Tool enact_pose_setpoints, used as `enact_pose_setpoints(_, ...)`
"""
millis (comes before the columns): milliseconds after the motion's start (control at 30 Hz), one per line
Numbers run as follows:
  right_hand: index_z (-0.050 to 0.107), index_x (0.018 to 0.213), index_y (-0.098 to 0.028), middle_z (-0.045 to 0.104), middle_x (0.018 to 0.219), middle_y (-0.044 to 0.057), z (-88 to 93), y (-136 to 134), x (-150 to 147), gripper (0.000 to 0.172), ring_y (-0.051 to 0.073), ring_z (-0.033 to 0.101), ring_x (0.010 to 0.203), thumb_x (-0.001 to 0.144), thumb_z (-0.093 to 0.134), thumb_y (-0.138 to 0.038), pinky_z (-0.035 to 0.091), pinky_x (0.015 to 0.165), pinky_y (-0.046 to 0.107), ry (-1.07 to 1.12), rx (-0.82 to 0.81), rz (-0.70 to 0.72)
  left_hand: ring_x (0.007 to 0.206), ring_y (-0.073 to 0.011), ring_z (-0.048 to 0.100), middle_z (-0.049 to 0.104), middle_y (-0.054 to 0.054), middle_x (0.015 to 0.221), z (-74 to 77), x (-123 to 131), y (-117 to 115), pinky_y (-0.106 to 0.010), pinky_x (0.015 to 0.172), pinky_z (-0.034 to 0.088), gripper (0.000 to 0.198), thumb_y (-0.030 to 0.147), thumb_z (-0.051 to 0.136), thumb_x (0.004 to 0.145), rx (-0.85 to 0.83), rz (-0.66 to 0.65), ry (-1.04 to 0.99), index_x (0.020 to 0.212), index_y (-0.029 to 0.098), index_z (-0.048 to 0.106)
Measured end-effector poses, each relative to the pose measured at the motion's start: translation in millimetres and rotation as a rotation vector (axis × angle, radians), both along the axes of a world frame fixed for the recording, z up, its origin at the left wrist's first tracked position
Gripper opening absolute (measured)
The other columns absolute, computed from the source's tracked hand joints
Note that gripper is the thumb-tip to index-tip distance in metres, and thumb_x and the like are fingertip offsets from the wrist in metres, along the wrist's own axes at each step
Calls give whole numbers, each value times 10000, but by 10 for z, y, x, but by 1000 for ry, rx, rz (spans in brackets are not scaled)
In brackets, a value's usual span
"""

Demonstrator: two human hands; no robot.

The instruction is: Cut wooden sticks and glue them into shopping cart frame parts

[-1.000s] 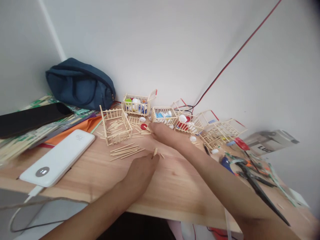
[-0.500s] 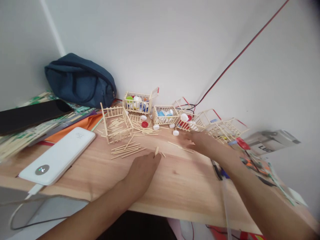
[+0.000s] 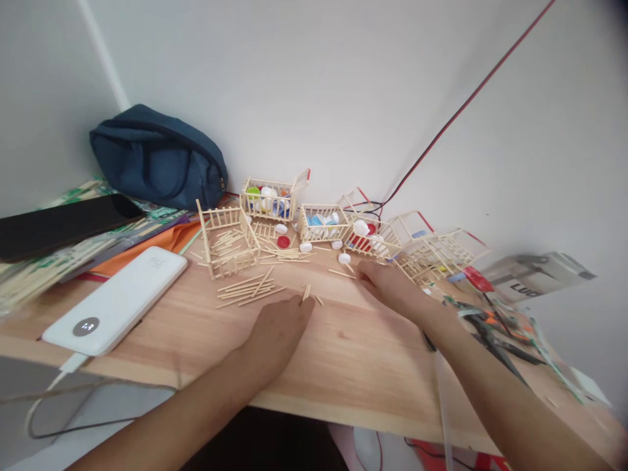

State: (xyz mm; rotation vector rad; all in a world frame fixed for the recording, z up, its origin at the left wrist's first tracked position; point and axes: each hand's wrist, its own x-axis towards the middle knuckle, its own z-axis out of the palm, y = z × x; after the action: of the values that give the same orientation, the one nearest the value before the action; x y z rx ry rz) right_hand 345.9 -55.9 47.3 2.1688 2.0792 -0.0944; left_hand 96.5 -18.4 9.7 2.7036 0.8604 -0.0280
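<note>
Two hands: both rest low on the wooden table (image 3: 206, 327), forearms coming in from the near edge.
Left hand (image 3: 277, 330): palm down, knuckles up, fingers drawn loosely together and pointing to the far side; the tips touch a few short stick pieces (image 3: 308, 294). Whether anything is pinched under the fingers cannot be told.
Right hand (image 3: 392, 284): stretched farther and to the right, palm down, fingers flat and pointing left toward a single thin stick (image 3: 342, 273) just beside them. It looks empty, though its underside is hidden.
Loose sticks (image 3: 248, 289): a fan of thin, pale, straight wooden slivers lying flat just left of the left hand's fingertips.
Open frame (image 3: 228, 243): a small fence-like box of the same sticks, far-left of the hands, with more sticks piled inside.
Stick carts (image 3: 324, 224): a row of little lattice baskets along the far wall, holding round plastic caps in white, blue, red and green; some have red-tipped handles.
Loose caps (image 3: 344, 258): small white and red discs on the table between the carts and the hands.
Power bank (image 3: 118, 301): smooth white slab with rounded corners, near left, a round lit display on its face.
Pouch (image 3: 157, 157): dark blue fabric, soft and rounded, at the far left against the wall.
Tools (image 3: 490, 324): a blurred tangle of dark-handled tools at the right.
</note>
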Motion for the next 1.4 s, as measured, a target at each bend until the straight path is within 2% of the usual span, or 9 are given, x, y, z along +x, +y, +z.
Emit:
enact_pose_setpoints(267, 587, 952, -136, 675, 978, 151, -186, 336, -104, 153, 221, 621, 936, 912, 440, -151, 401, 780, 277, -72, -32, 75, 866, -203, 631, 634, -67, 1006, -48, 16, 5, -308, 724, 506, 270, 74, 379, 897, 0, 13, -17, 1103, 182, 516)
enact_pose_setpoints(400, 603, 910, -140, 671, 963, 143, -80, 364, -206, 153, 216, 623, 896, 907, 457, -187, 401, 747, 274, -104, -28, 119, 844, -204, 629, 632, -61, 987, -133, 12, -5, -314, 712, 505, 263, 81, 397, 890, 9, 9, -63, 1105, 188, 504)
enact_pose_setpoints(567, 576, 946, -172, 666, 971, 92, 34, 570, -583, 180, 190, 616, 827, 942, 429, -276, 386, 661, 259, -77, 33, 187, 881, -203, 629, 642, -55, 1014, -154, -15, -13, -316, 738, 490, 249, 137, 374, 931, -21, 13, -165, 1136, 200, 501)
enact_pose_setpoints(633, 579, 951, -178, 671, 959, 89, 27, 719, -755, 164, 195, 620, 829, 935, 435, -256, 388, 665, 262, -64, 48, 217, 903, -195, 625, 644, -41, 1023, -87, -84, 15, -314, 755, 478, 231, 174, 339, 959, -32, 85, -229, 1108, 213, 511)
enact_pose_setpoints(800, 547, 1116, -165, 653, 1076, 131, 12, 966, -990, 221, 243, 619, 935, 945, 442, -259, 415, 695, 285, -36, 128, 197, 939, -196, 596, 630, -38, 1018, 115, -413, 180, -300, 738, 429, 175, 276, 368, 973, 91, 420, -241, 984, 210, 530)
enact_pose_setpoints(933, 568, 1118, -183, 640, 1092, 104, 93, 795, -978, 215, 219, 610, 970, 959, 442, -256, 417, 726, 268, 1, 170, 180, 843, -201, 591, 629, -42, 951, 98, -568, 306, -311, 679, 392, 162, 305, 422, 953, 143, 398, -180, 918, 194, 535)
enact_pose_setpoints(1067, 620, 1021, -191, 655, 1002, 70, 105, 429, -903, 188, 185, 613, 870, 953, 454, -247, 410, 715, 264, 101, 214, 136, 810, -225, 593, 632, -55, 884, 15, -526, 364, -332, 669, 385, 175, 268, 418, 941, 156, 343, -140, 856, 182, 545)
enact_pose_setpoints(1233, 624, 1039, -196, 654, 978, 64, -85, 35, -866, 180, 182, 624, 823, 921, 489, -208, 440, 704, 278, 262, 180, 30, 817, -238, 605, 648, -63, 873, -11, -496, 377, -338, 659, 390, 206, 214, 365, 943, 152, 352, -108, 864, 177, 551)
enact_pose_setpoints(1400, 613, 1135, -243, 595, 1187, 101, -284, -249, -1081, 263, 245, 576, 1086, 879, 559, -222, 503, 872, 388, 387, 230, 143, 811, -232, 625, 665, -68, 861, 83, -491, 421, -319, 643, 400, 201, 216, 366, 937, 193, 411, -94, 889, 174, 556)
